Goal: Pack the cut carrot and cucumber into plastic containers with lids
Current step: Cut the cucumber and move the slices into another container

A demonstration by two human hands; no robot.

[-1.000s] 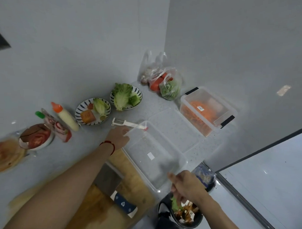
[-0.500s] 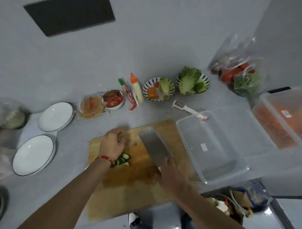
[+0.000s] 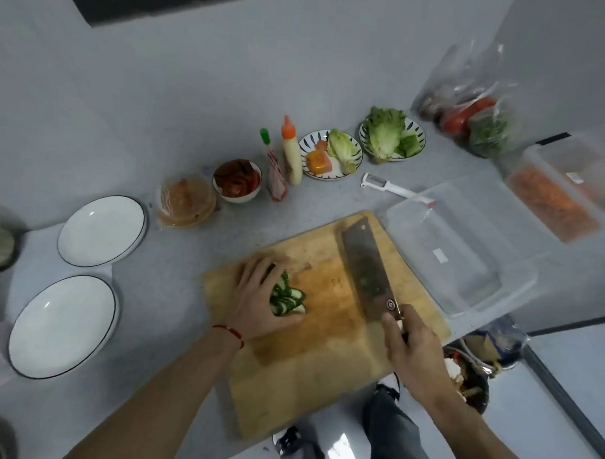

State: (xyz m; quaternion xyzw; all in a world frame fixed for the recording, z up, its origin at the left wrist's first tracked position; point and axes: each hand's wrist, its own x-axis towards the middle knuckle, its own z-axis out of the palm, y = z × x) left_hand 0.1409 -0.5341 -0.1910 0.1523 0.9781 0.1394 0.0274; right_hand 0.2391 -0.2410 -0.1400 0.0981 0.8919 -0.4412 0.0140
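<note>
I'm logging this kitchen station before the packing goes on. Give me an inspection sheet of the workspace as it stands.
Surface: grey counter with a wooden cutting board.
Job's things: cucumber slices on the board; empty clear container to its right; carrot container beyond.
Clutter: two white plates, sauce bottles, lettuce bowls, peeler, produce bags.
Grippers: left hand gathers the slices; right hand grips the cleaver.
Cables: nothing seen.
Surroundings: grey wall; waste bin below the counter edge.
</note>
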